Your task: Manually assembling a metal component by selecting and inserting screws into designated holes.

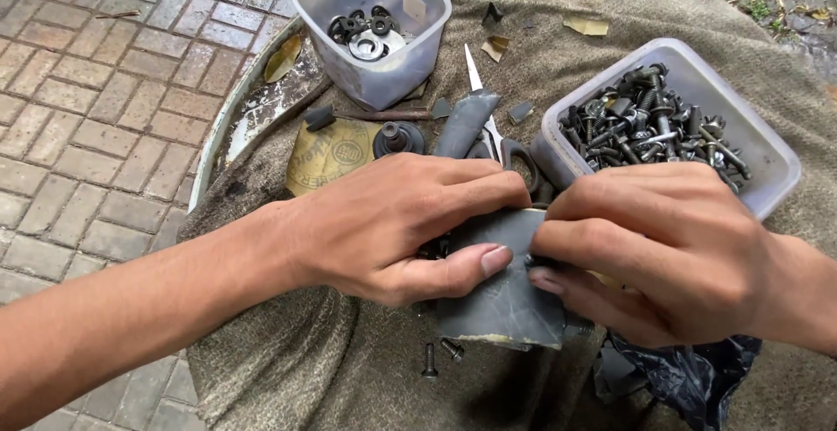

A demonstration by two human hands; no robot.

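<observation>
A dark grey rubber sheet piece (506, 296) lies in the middle over a brown cloth (349, 370). My left hand (401, 222) grips its left edge, thumb pressed on top. My right hand (663, 244) pinches its right upper edge with fingers and thumb; whatever small part sits under those fingertips is hidden. Two short dark bolts (440, 354) lie on the cloth just below the sheet. Grey-handled scissors (488, 130) rest behind my hands.
A clear tub (558, 148) at right holds several dark bolts and nuts. Another tub (384, 69) at the back holds washers. A black round knob (398, 139), cardboard scraps and a black plastic bag (689, 374) lie around. Brick paving (87, 135) is at left.
</observation>
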